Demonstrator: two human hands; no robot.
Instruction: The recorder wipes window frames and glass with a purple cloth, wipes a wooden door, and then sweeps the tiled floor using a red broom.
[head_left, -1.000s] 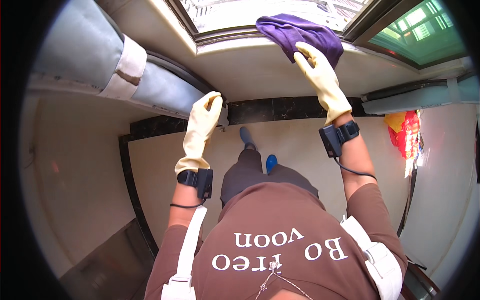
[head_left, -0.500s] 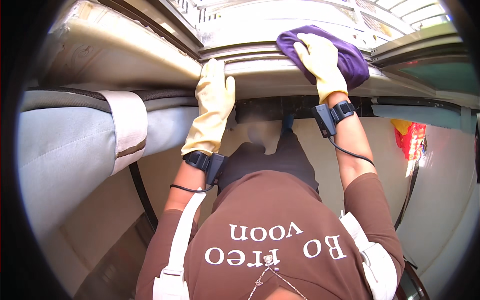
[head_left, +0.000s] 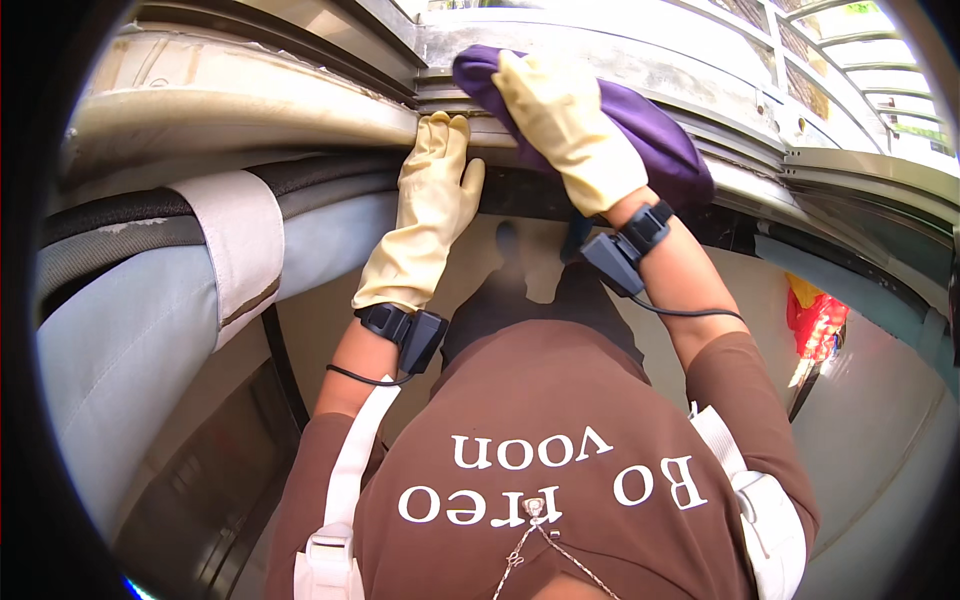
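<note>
My right hand (head_left: 570, 125), in a pale yellow rubber glove, holds a purple cloth (head_left: 655, 135) against the window's metal track (head_left: 725, 138). The cloth spreads out on both sides of the hand and its loose end drapes over the sill's near edge. Under the palm, the cloth's contact with the track is hidden. My left hand (head_left: 430, 195) wears a matching glove and holds nothing. Its fingers lie stretched out with their tips on the edge of the sill (head_left: 490, 130), and its thumb stands apart.
Metal bars (head_left: 850, 65) stand outside the open window. On the left, a light blue padded cover (head_left: 130, 290) with a white strap (head_left: 240, 240) lies below the sill. A red and yellow bundle (head_left: 815, 320) is at the right. Black wrist devices with cables sit on both forearms.
My right hand has slid left along the track with the purple cloth, closer to my left hand. The left hand stays at the sill's edge, nearly unmoved. The view has shifted slightly.
</note>
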